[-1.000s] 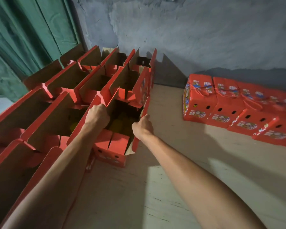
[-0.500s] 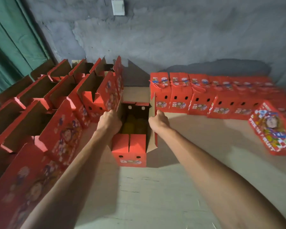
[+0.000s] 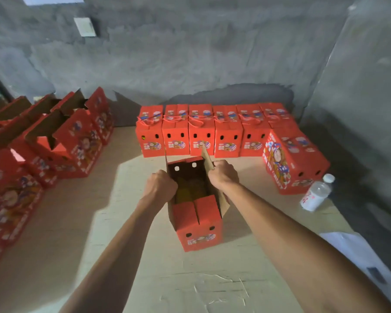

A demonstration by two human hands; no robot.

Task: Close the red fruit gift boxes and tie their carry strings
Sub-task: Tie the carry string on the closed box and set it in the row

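An open red fruit gift box (image 3: 198,224) stands on the pale floor in front of me, with yellow fruit dimly visible inside. My left hand (image 3: 160,185) grips the box's left side wall at the top edge. My right hand (image 3: 224,175) grips the right side flap, which stands up with its brown inner face showing. Against the far wall stands a row of closed red boxes (image 3: 200,132) with red carry strings tied on top. Several open red boxes (image 3: 61,141) stand in rows on the left.
One closed red box (image 3: 291,161) lies on its side at the right. A clear plastic water bottle (image 3: 316,193) lies beside it. A white sheet (image 3: 359,256) lies at the lower right. Grey concrete walls bound the back and the right.
The open box has come away from the rows on the left and now sits nearer me, in front of the closed row. Both hands kept hold of its sides.
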